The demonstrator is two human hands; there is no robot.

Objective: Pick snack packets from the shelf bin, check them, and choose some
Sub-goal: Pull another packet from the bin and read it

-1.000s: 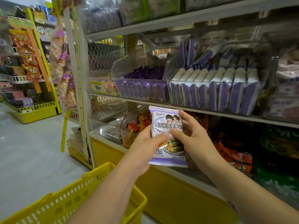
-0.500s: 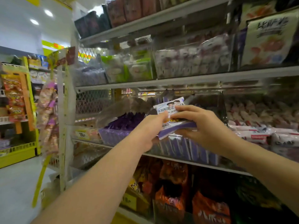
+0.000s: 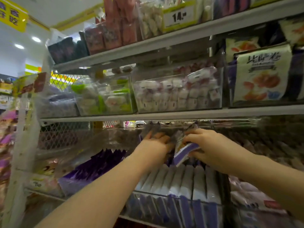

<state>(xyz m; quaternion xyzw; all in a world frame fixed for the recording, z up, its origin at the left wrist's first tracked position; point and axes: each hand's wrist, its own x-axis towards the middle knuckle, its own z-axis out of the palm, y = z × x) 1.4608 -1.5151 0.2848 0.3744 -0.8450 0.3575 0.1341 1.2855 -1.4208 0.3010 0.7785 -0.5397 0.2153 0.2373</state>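
**Packet goes back up to the bin**

Since half a second ago both hands have travelled further away and into the shelf bin, carrying the small white-and-purple foil snack packet [image 3: 185,153] from open air to just above the stock. The right hand [image 3: 212,149] holds it, fingers [image 3: 194,134] curled over its top edge and thumb beneath, with the packet tilted and its purple end nearest the camera. That angle looks suited to slotting it in among the others. The left hand [image 3: 155,145] reaches in just left of the packet, fingers pointing away into the bin. Motion blur hides whether it grips anything or only parts the row to make room.

Below stands the clear plastic shelf bin [image 3: 162,209], packed with upright white-and-purple packets [image 3: 181,180] in tight rows. To the left sits a second clear bin of dark purple packets [image 3: 92,168]. The grey metal shelf [image 3: 164,115] above leaves little headroom, which probably explains the low, flat reach.
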